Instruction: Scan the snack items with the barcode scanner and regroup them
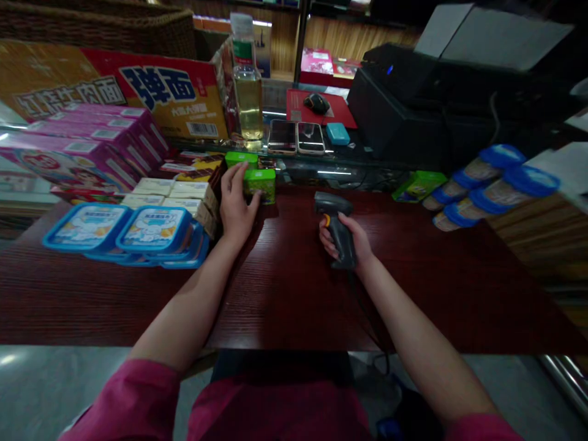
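Observation:
My right hand (361,241) grips a dark barcode scanner (342,239) by its handle, with a finger near the orange trigger. The scanner is held above the brown table, its head towards the far side. At the left, my left hand (236,208) closes on a small green box (263,179), its thumb against the front and its fingers by the left side. A second green box (236,158) sits just behind. Beside that hand stand stacked cream-coloured small packs (184,191) and blue-lidded tubs (154,228).
Purple boxes (92,144) and a noodle carton (174,92) stand at the left. A bottle of yellow liquid (248,104) and two phones (296,136) are at the back. To the right are another green box (419,185), blue-lidded jars (493,193) and a black machine (404,110).

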